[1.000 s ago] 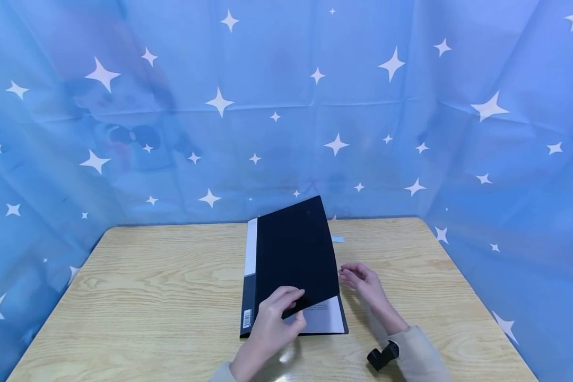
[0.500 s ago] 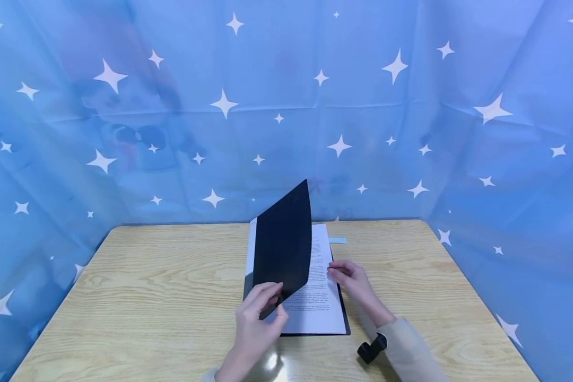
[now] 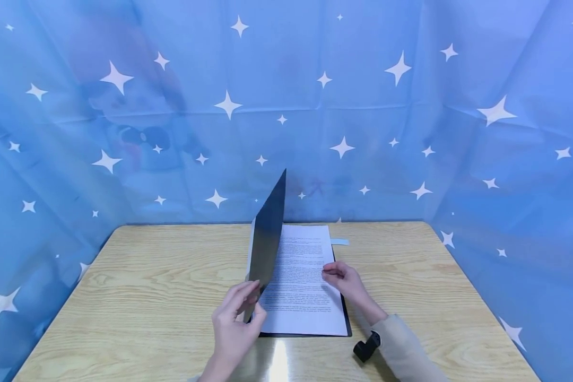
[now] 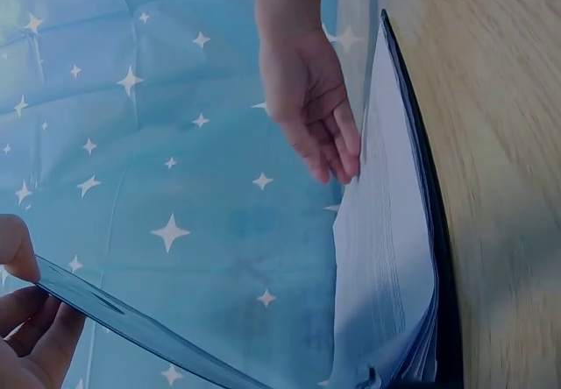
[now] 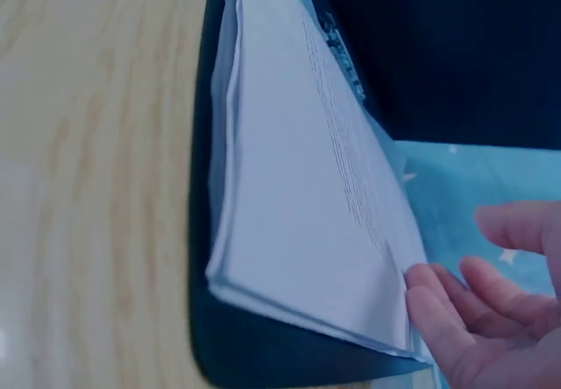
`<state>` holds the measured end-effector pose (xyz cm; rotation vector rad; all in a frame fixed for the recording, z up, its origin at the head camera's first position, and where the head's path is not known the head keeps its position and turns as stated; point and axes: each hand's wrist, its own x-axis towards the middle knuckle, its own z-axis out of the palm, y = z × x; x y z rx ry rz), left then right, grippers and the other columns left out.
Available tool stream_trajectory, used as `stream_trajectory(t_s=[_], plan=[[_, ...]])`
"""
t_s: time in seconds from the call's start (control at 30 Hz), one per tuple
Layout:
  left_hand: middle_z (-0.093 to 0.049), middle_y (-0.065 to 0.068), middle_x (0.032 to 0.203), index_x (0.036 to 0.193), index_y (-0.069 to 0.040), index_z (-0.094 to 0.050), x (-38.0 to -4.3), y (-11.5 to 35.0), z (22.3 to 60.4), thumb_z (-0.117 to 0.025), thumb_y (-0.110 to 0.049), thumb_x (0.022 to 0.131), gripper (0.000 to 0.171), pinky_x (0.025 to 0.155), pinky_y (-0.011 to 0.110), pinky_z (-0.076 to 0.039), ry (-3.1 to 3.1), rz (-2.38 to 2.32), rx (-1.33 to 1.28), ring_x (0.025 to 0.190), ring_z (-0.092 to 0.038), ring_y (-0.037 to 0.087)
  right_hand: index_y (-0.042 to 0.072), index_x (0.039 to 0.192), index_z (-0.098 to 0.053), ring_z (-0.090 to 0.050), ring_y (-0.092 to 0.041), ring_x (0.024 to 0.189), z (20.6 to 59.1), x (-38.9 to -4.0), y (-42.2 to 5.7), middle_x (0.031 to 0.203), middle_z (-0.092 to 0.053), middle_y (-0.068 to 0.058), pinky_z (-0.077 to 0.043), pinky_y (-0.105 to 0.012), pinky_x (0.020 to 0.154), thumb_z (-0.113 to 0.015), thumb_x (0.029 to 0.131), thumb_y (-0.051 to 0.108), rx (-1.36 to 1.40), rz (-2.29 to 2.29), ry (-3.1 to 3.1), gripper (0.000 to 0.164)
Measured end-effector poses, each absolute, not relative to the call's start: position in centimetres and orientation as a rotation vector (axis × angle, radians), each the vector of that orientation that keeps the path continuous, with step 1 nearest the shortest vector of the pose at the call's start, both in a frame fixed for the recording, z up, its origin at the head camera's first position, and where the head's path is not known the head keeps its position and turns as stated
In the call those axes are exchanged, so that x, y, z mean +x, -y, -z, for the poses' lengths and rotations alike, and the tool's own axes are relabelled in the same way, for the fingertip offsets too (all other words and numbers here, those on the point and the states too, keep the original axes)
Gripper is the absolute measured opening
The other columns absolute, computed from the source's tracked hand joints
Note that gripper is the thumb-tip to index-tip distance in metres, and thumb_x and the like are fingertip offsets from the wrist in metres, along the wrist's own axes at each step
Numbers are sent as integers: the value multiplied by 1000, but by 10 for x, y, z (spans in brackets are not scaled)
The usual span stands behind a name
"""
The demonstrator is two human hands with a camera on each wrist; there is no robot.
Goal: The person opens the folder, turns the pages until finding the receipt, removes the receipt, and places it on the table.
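Observation:
A black folder lies on the table, its front cover (image 3: 269, 233) raised nearly upright. My left hand (image 3: 235, 323) pinches the cover's near edge between thumb and fingers; the left wrist view shows this grip on the cover (image 4: 140, 323) too. Inside lies a stack of printed white paper (image 3: 300, 276). My right hand (image 3: 346, 281) is at the paper's right edge, fingers loosely bent and holding nothing. In the right wrist view its fingers (image 5: 434, 314) are close against the paper edge; contact cannot be told for sure. A metal clip (image 5: 342, 56) shows near the spine.
The folder stands on a light wooden table (image 3: 172, 276). A pale blue strip (image 3: 340, 242) sticks out past the folder's right side. Behind the table hangs a blue curtain (image 3: 196, 132) with white stars. A black wrist camera (image 3: 366, 347) is worn at the right sleeve.
My left hand has swung the cover up and to the left, uncovering the printed paper. My right hand has shifted slightly left, to over the paper's right edge.

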<state>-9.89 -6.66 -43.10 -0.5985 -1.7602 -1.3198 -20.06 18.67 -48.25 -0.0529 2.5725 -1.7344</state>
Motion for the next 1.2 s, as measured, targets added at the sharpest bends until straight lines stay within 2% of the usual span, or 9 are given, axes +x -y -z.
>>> stream_trajectory(t_s=[0.23, 0.63, 0.93, 1.2], plan=[[-64, 17, 96, 102, 8, -66, -93, 83, 428, -55, 22, 62, 44, 69, 23, -53, 1782, 1358, -500, 89, -64, 14, -3, 104, -62, -60, -20, 88, 488, -201, -186, 96, -64, -10, -47, -25, 77, -64, 85, 2, -45, 1692, -2591, 20], [-63, 20, 89, 94, 9, -66, -90, 112, 427, -55, 23, 60, 38, 68, 19, -52, 1744, 1299, -384, 91, -60, 4, -4, 103, -61, -62, -22, 89, 489, -201, -187, 97, -65, -12, -49, -25, 76, -66, 83, 0, -70, 1697, -2568, 21], [-62, 18, 82, 88, 9, -64, -86, 134, 433, -56, 24, 60, 33, 65, 14, -51, 1786, 1212, -271, 85, -58, 2, -4, 104, -61, -61, -22, 88, 493, -203, -190, 98, -64, -12, -48, -22, 75, -67, 82, -1, -106, 1699, -2564, 23], [-63, 8, 78, 83, 9, -59, -80, 157, 434, -58, 21, 64, 22, 65, 12, -50, 1854, 1208, -118, 81, -59, -6, -2, 102, -62, -61, -19, 86, 496, -204, -189, 95, -64, -9, -48, -23, 75, -66, 82, -3, -110, 1663, -2595, 21]])
